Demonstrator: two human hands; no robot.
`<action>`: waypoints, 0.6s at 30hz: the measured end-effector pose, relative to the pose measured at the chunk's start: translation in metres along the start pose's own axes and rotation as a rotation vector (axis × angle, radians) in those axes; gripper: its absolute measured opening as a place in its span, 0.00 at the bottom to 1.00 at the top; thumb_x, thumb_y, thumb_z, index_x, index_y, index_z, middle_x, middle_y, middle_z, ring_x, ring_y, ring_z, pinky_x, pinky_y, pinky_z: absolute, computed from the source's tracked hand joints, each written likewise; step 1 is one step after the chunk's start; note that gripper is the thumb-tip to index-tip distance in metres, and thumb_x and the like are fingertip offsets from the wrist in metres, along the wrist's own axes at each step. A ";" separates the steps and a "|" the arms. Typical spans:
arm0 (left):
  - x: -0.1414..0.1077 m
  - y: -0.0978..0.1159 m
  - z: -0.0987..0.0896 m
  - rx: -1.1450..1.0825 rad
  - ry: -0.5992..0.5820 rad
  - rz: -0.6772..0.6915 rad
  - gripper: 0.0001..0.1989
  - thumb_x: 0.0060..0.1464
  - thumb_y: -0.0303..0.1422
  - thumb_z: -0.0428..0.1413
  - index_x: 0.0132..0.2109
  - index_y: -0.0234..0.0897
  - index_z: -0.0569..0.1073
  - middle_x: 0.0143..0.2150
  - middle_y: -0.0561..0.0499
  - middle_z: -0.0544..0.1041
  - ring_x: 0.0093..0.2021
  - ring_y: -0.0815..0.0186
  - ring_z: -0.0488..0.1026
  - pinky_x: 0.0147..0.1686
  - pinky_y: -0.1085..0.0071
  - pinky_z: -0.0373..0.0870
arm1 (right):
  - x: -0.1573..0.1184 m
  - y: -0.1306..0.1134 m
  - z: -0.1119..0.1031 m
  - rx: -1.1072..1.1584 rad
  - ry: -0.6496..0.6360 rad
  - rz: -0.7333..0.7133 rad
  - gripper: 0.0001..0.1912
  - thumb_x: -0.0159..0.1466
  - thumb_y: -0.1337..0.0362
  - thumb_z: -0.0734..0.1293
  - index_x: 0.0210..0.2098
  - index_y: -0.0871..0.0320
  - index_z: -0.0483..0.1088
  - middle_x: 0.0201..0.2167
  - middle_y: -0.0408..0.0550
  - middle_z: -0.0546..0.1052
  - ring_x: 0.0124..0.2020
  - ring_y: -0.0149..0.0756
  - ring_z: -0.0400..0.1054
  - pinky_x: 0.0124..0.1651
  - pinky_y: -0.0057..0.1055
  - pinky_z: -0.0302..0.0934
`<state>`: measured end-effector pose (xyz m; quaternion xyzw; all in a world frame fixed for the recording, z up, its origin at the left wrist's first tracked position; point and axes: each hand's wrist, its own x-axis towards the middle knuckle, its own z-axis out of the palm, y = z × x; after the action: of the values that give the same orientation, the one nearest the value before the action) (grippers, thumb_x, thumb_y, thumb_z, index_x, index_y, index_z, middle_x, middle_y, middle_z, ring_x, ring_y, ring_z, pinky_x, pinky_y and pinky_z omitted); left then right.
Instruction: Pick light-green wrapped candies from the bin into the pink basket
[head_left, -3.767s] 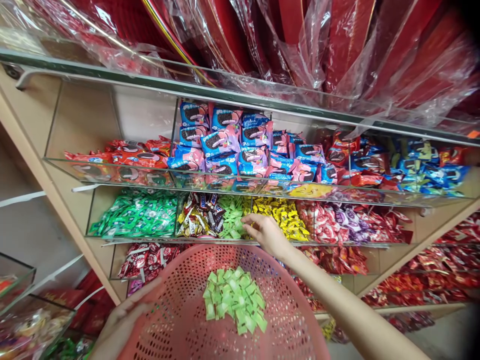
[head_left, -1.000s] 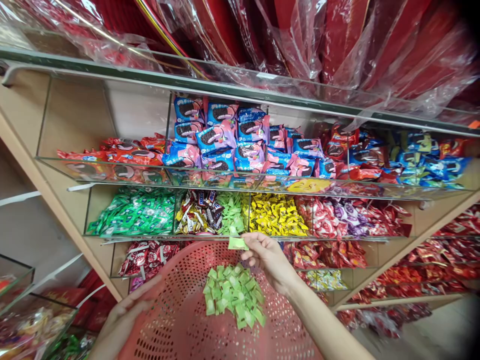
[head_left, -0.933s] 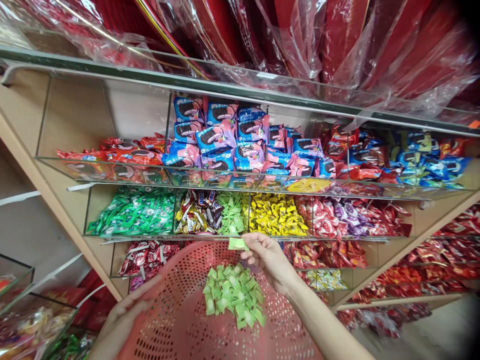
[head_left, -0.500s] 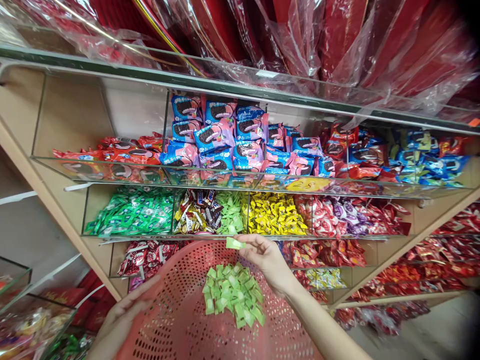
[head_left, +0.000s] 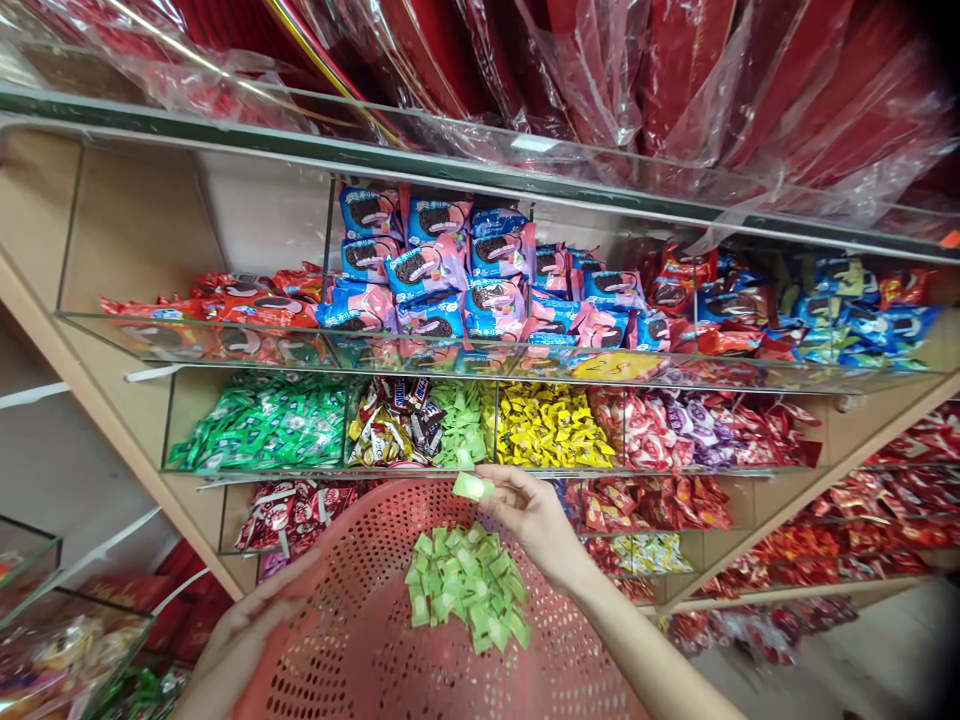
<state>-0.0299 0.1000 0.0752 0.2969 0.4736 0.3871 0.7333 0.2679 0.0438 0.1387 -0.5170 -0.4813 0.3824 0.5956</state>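
My left hand [head_left: 259, 625] grips the left rim of a pink perforated plastic basket [head_left: 360, 590]; part of its fingers is blurred. A heap of small light-green wrapped candies [head_left: 469, 585] lies in the basket. Over the basket's far rim, my right hand [head_left: 529, 515] pinches one light-green wrapped candy [head_left: 473, 487] between thumb and fingers. Just beyond that hand, a shelf compartment holds more light-green candies [head_left: 459, 425], beside dark chocolate bars [head_left: 412, 405] and yellow wrapped candies [head_left: 551, 425].
Above, a glass-fronted shelf carries blue-and-pink cookie packs [head_left: 427, 265] and red packs [head_left: 255, 305]. Green candies [head_left: 266, 425] fill the left compartment. Red and purple sweets [head_left: 697, 425] sit to the right. Plastic-wrapped red items [head_left: 600, 70] hang over the top glass edge.
The pinched candy has tilted slightly, with its flat face turned more towards me. Both hands and the basket stay almost in place.
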 end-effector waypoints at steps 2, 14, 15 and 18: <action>0.001 0.000 0.000 -0.007 0.003 -0.006 0.46 0.44 0.26 0.60 0.65 0.52 0.47 0.43 0.51 0.80 0.48 0.53 0.73 0.41 0.60 0.72 | 0.000 0.003 -0.001 0.001 -0.007 0.018 0.16 0.52 0.64 0.69 0.41 0.54 0.70 0.25 0.41 0.73 0.26 0.30 0.65 0.29 0.29 0.57; 0.010 -0.003 -0.007 0.007 -0.009 0.012 0.45 0.41 0.28 0.63 0.65 0.50 0.52 0.49 0.50 0.77 0.53 0.59 0.69 0.48 0.70 0.67 | 0.005 0.008 -0.012 -0.654 0.036 -0.189 0.10 0.57 0.65 0.63 0.36 0.61 0.73 0.29 0.48 0.75 0.29 0.34 0.67 0.34 0.31 0.60; 0.010 -0.003 -0.007 0.004 -0.008 0.008 0.45 0.42 0.27 0.63 0.65 0.50 0.51 0.49 0.50 0.77 0.52 0.59 0.69 0.48 0.68 0.67 | 0.008 0.002 -0.011 -0.719 0.039 -0.223 0.09 0.58 0.66 0.62 0.36 0.60 0.73 0.28 0.47 0.75 0.29 0.34 0.66 0.34 0.31 0.60; 0.006 -0.002 -0.004 -0.020 -0.005 -0.003 0.47 0.41 0.25 0.62 0.65 0.51 0.50 0.47 0.49 0.78 0.50 0.55 0.71 0.47 0.62 0.69 | 0.019 -0.019 0.000 -0.932 0.022 -0.315 0.10 0.60 0.69 0.60 0.37 0.59 0.73 0.30 0.47 0.75 0.31 0.34 0.67 0.35 0.29 0.59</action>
<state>-0.0319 0.1044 0.0688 0.2897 0.4682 0.3900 0.7381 0.2717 0.0589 0.1611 -0.6536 -0.6671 0.0259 0.3565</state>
